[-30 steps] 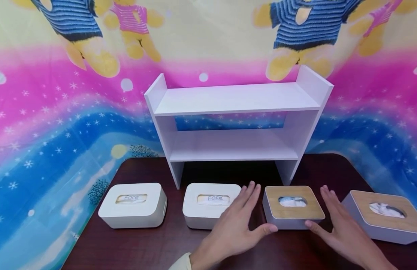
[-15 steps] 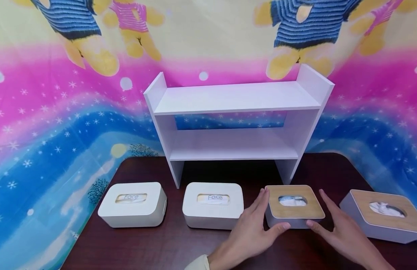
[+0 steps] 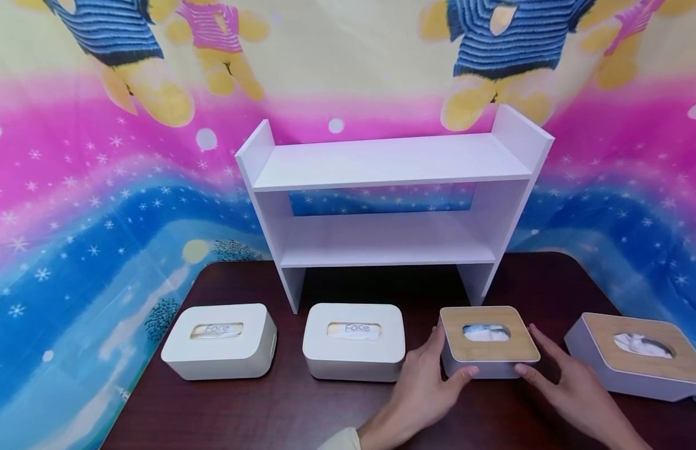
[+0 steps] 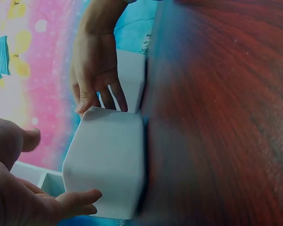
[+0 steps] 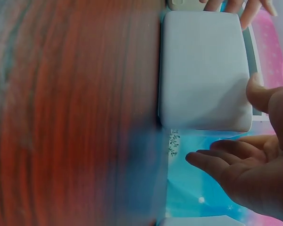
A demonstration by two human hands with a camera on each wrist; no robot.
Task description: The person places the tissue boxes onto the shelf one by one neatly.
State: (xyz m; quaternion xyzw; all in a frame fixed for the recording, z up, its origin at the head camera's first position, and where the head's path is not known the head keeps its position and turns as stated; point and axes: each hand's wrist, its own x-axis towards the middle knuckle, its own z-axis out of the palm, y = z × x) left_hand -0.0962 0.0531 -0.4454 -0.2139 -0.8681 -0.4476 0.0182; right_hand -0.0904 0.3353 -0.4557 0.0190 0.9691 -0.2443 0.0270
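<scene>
A tissue box with a wood-look lid (image 3: 471, 347) and pale sides stands on the dark table, between my two hands. My left hand (image 3: 423, 381) is at its left side, fingers against or very close to that side and thumb by the front left corner. On the other side, my right hand (image 3: 573, 381) has its thumb close to the front right corner. A gap shows between the right fingers (image 5: 207, 165) and the box's plain pale side (image 5: 205, 70) in the right wrist view. Both hands have fairly straight fingers.
Two white tissue boxes stand to the left, one far left (image 3: 218, 356) and one nearer (image 3: 353, 353). Another wood-lidded tissue box (image 3: 640, 365) is at the right. Behind them rises a white two-tier shelf (image 3: 389, 240), in front of a printed backdrop (image 3: 100, 250).
My left hand has moved right, away from the nearer white box and up to the wood-lidded one. My right hand has come slightly closer to the same box, which stays put.
</scene>
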